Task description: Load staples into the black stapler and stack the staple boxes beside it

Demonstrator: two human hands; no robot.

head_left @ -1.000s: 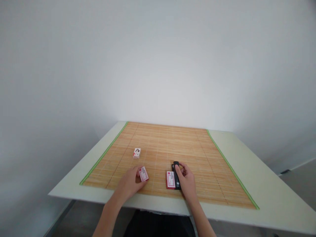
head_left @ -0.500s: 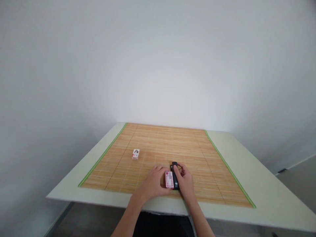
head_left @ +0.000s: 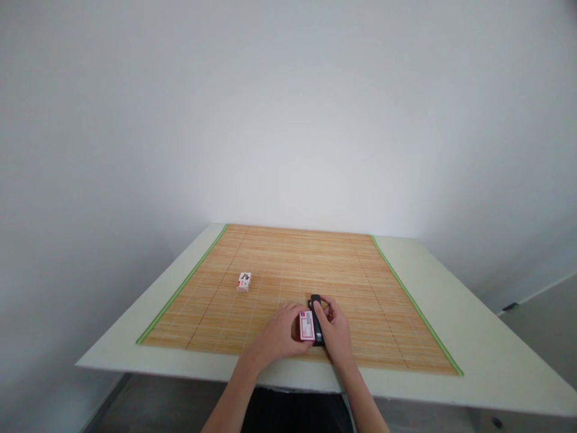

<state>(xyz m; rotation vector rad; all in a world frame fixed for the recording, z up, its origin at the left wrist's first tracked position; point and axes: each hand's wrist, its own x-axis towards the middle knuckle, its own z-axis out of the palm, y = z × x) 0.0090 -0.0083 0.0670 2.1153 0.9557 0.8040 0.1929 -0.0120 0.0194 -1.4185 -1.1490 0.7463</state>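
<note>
Near the front edge of the bamboo mat, my left hand (head_left: 282,332) grips a small white box with a red border (head_left: 307,326), fingers at its far end and thumb at its near end. Right beside the box lies a black stapler (head_left: 317,322), pointing away from me. My right hand (head_left: 334,328) holds the stapler from its right side, with the thumb on top. The fingertips on the far side of both things are partly hidden. A second small box (head_left: 244,281), white with red and dark print, sits farther left on the mat.
The bamboo mat (head_left: 297,252) with green edging covers most of the white table (head_left: 451,300). A pale wall (head_left: 297,120) rises behind the table's far edge. The table's front edge runs just below my wrists.
My view has shifted slightly, so everything sits a little farther left. Both hands keep their hold, and the red-bordered box seems slightly more tilted.
</note>
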